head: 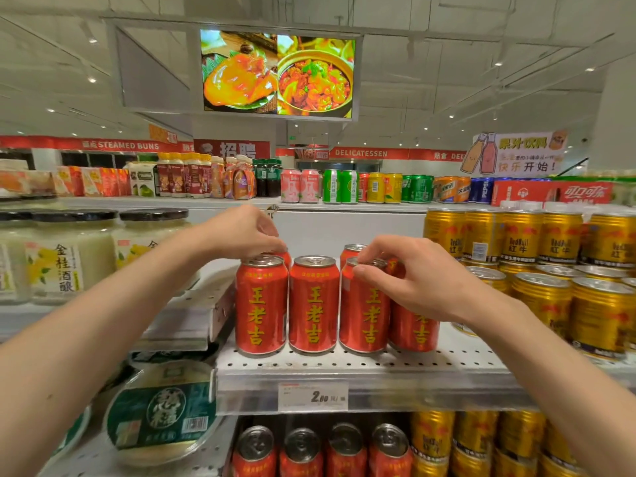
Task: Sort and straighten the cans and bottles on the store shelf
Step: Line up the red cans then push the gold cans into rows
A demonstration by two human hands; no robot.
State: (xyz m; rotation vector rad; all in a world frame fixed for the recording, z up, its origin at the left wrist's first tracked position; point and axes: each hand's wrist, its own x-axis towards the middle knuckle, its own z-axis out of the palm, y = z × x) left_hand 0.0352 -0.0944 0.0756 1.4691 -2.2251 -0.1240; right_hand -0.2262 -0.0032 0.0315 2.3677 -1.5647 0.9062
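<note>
Straightening red herbal tea cans at the shelf's front edge.

Left hand [246,232] pinching the rim of the leftmost can [261,304]; right hand [409,270] pinching the top of the third can [364,304], both upright, directly beneath the fingertips, labels facing outward, second can [314,302] untouched between.

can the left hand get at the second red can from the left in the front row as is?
Probably yes. The left hand grips the top of the leftmost red can, right beside the second red can, whose lid is uncovered. The right hand is busy on the third red can.
</note>
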